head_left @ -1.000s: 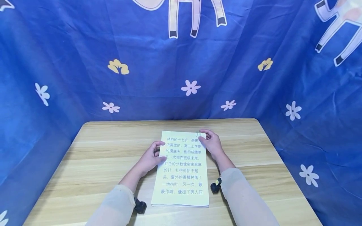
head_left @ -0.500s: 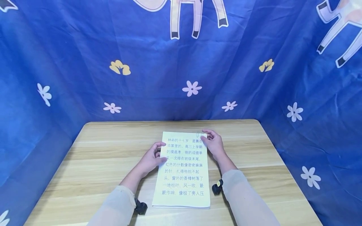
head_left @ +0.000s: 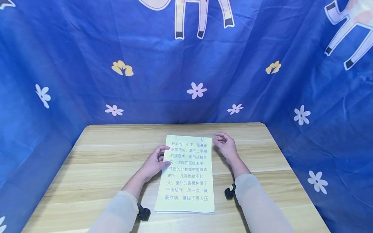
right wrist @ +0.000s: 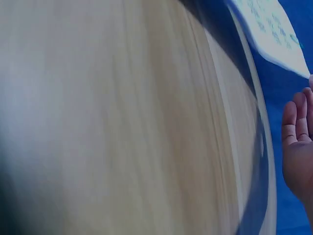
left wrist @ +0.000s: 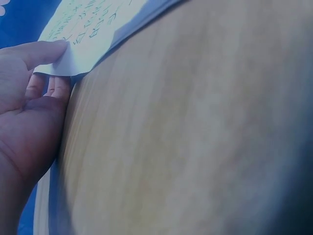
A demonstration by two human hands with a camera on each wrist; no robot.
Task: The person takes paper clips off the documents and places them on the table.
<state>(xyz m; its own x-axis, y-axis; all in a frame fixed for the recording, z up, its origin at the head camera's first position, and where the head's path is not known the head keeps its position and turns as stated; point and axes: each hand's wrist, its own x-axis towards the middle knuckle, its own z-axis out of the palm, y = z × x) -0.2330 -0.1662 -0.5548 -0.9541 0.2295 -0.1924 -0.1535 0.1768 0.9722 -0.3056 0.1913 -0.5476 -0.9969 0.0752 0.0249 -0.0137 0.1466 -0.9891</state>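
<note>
A stack of pale yellow paper sheets (head_left: 187, 174) with printed Chinese characters lies in front of me, its layered edge visible at the bottom. My left hand (head_left: 153, 164) grips the left edge, and in the left wrist view the thumb (left wrist: 51, 51) lies on top with the fingers below. One paper clip (head_left: 202, 138) sits on the top edge near the right corner. Just off that corner, my right hand (head_left: 227, 148) has thumb and forefinger close together, apparently pinching a second paper clip, which is barely visible. In the right wrist view this hand is partly cut off.
The wooden table (head_left: 99, 161) extends around the paper on all sides. Blue cloth (head_left: 157, 90) with flowers and animal figures hangs behind it and along both sides. Black wrist cameras (head_left: 143, 213) sit at both cuffs.
My right hand has moved right, off the paper's top right corner. Two paper clips showed there earlier; one is on the edge now. The left hand keeps its grip.
</note>
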